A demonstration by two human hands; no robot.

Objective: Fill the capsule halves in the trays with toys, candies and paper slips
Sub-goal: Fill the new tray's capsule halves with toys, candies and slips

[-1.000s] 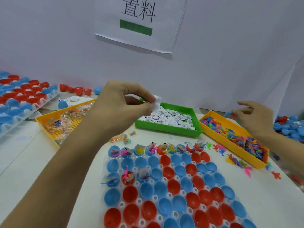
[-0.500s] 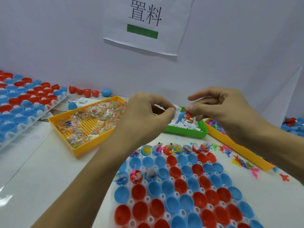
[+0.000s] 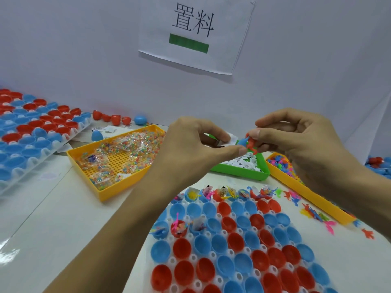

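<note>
My left hand (image 3: 190, 149) pinches a white paper slip (image 3: 230, 139) above the table. My right hand (image 3: 296, 142) pinches small blue and red plastic toys (image 3: 248, 144) right against the left fingertips. Below them lies a clear tray (image 3: 213, 255) of red and blue capsule halves; its far row and three halves in the third row hold toys, candy and slips, the rest are bare. A yellow tray of wrapped candies (image 3: 118, 157) is at left, a green tray of paper slips (image 3: 243, 166) sits behind my hands, a yellow tray of toys (image 3: 296, 187) at right.
A second tray of red and blue capsule halves (image 3: 31, 132) lies at the far left. Loose red and blue halves (image 3: 118, 119) line the white back wall. Stray toys (image 3: 317, 216) lie on the table at right. More capsule halves (image 3: 380, 166) sit at the right edge.
My right hand came from the toy tray with toys and met my left hand, which still holds the slip. The view shifted left and my hands rose slightly.
</note>
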